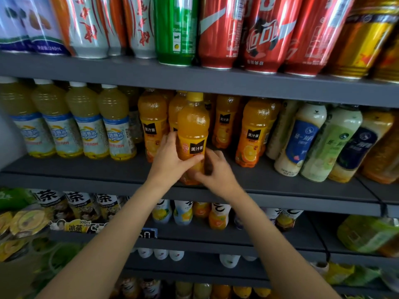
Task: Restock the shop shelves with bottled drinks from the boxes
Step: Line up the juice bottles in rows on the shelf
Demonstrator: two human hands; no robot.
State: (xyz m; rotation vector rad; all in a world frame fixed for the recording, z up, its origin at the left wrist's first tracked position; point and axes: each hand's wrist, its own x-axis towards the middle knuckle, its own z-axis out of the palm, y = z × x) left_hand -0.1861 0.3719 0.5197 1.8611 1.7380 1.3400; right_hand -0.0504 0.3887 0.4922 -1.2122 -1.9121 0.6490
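An orange juice bottle with a yellow cap and a black label stands upright at the front of the middle grey shelf. My left hand grips its lower half from the left, thumb across the front. On the bottle's right, down at its base, my right hand curls round it. More orange juice bottles of the same kind stand behind it and to both sides.
Pale yellow drink bottles fill the shelf's left part, milky bottles its right. Cans line the shelf above. Tea and juice bottles stand on the lower shelves. A gap lies in front of the orange row, right of my hands.
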